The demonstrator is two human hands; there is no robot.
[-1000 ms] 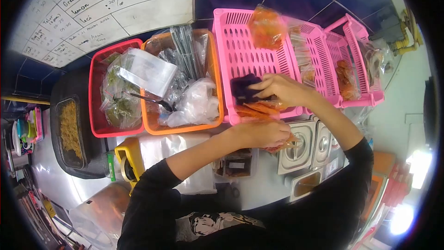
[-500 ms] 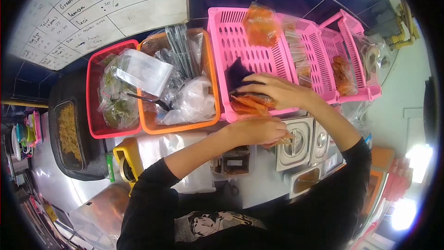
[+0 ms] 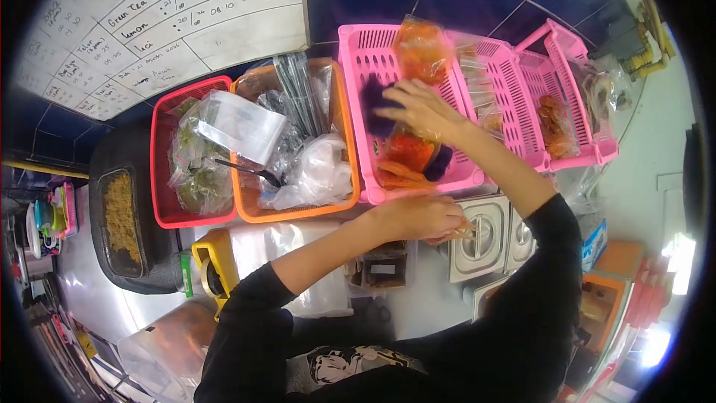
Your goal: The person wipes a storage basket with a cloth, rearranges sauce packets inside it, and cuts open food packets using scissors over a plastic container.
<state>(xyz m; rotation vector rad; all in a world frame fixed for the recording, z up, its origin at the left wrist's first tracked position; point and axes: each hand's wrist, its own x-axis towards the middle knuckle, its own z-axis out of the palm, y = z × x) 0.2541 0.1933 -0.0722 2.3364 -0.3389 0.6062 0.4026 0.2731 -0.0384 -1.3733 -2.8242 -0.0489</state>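
Inside the big pink basket, dark purple bundle lay toward the left side, right hand over it. Right fingers looked spread, tips at the bundle; blur, couldn't tell if they gripped it. Just in front, same basket: an orange-red packet, with a second dark bundle against its right side and more orange strips near the front rim. Left hand sat just outside that rim, fingers curled together on a small tan-orange piece, mostly hidden by the hand. Another orange packet rested high at the back of the basket.

To the right, touching, stood more pink baskets, one holding a brownish packet. Lidded steel pans sat in front of them. Left of the big basket: orange tub with bagged dark sticks and clear plastic bags, then red tub with bagged green leaves. Further left, a black container held brown crumbly stuff. Yellow tape dispenser stood near the left sleeve; plastic sheets lay under the left forearm. Handwritten whiteboard hung behind the tubs.
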